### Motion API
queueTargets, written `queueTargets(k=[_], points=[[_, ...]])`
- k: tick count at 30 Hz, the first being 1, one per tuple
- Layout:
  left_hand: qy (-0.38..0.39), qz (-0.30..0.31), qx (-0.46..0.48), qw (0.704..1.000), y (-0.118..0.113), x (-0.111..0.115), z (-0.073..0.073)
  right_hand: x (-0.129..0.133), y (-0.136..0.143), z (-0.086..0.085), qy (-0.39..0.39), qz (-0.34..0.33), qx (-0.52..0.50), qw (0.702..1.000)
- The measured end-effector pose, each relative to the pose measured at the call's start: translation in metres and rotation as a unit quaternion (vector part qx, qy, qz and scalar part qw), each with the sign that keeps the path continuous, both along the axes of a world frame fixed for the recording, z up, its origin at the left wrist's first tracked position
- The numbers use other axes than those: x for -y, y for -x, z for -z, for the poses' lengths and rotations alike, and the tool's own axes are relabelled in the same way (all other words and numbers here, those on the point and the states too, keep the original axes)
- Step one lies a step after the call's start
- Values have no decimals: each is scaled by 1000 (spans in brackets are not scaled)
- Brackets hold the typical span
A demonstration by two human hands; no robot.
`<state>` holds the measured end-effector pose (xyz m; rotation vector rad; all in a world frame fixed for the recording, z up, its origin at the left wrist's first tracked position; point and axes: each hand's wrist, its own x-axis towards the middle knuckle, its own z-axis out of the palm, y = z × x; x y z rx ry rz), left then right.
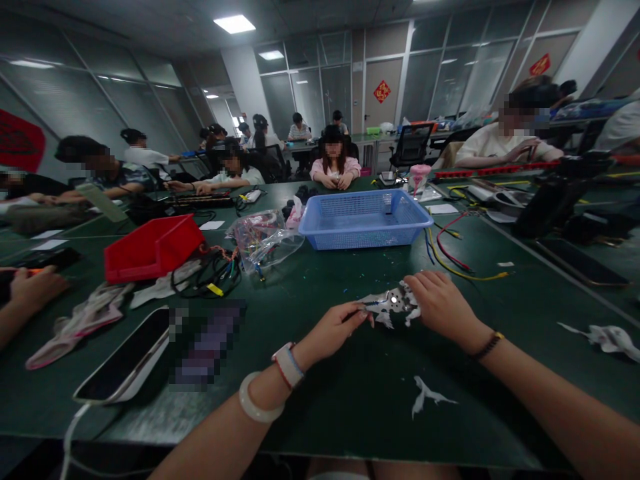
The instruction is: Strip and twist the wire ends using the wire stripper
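Over the near middle of the table, a pair of silver wire strippers (393,300) lies between my two hands. Ragged white wrapping, like torn tape or tissue, clings to the tool's handle end and hangs below it. My right hand (440,303) is wrapped round that handle end. At the other end, my left hand (337,327) is closed, fingers and thumb pinching the tip of the jaws. Whether a thin wire is also between them is hidden. A torn white scrap (427,397) lies on the table below.
A blue basket (363,237) stands ahead, beside a clear bag of wires (263,237) and a red bin (155,250). Loose coloured wires (450,250) lie right of it. Gloves (83,320) and a phone (125,357) are left. A co-worker's hand (37,290) rests at the left edge.
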<state>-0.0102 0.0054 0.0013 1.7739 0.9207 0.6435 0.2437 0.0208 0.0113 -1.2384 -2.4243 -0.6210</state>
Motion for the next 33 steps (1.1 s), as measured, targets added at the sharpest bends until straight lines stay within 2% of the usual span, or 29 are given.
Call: queueTargets(k=[8,13,19,26,29,33], points=[[21,10,23,999,0,-1,2,-3,-1,3,-21,-7,-25,999],[66,7,42,997,0,1,1,-6,-4,3,-47,0,-45,998],[127,79,82,985,-3,6,-3,0,-10,1,-81,56,-32,995],[222,157,160,949,-2,4,-5,-5,-11,4,-15,34,-14,999],[244,161,169,941,-2,3,-3,-6,-10,5,-5,34,-19,999],[244,137,141,950,-4,3,0,-4,-10,7,13,50,-14,999]])
